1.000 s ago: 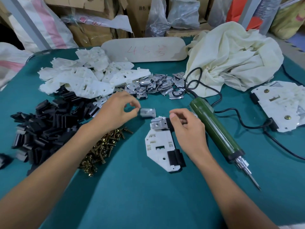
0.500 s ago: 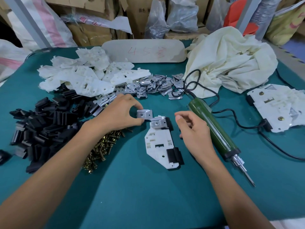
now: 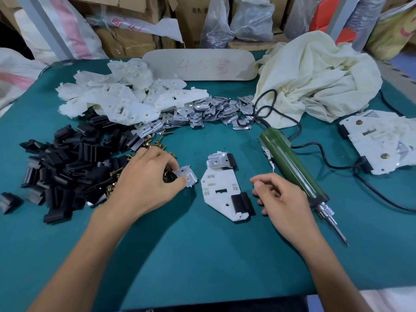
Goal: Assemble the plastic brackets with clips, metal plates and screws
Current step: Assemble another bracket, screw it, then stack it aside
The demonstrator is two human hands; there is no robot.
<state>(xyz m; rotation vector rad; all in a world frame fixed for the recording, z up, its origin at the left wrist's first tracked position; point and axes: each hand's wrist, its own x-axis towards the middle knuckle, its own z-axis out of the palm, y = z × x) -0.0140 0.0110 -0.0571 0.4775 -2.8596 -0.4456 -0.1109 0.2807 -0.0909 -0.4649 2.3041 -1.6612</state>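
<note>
- The white plastic bracket lies flat on the green desk, near the middle, between the two hands.
- A black clip sits on its far end and a second clip on its near right edge.
- A fitted plate of shiny metal lies over the far end, touching the far clip.
- The left hand is just left of the bracket. Its thumb and fingers pinch a loose metal plate, held tilted and not touching the bracket.
- The right hand rests on the desk just right of the bracket, fingers loosely curled and holding nothing.
- Beyond the right hand lies a green electric screwdriver, bit pointing near and right, its black cable trailing to the right.
- Brass screws are heaped under and beside the left hand.
- A heap of black clips covers the left side of the desk.
- Farther off lies a pile of white brackets, and to its right a scatter of metal plates.
- A crumpled cream cloth lies at the far right.
- Finished brackets are stacked at the right edge.
- A pale board with red writing lies along the far edge.
</note>
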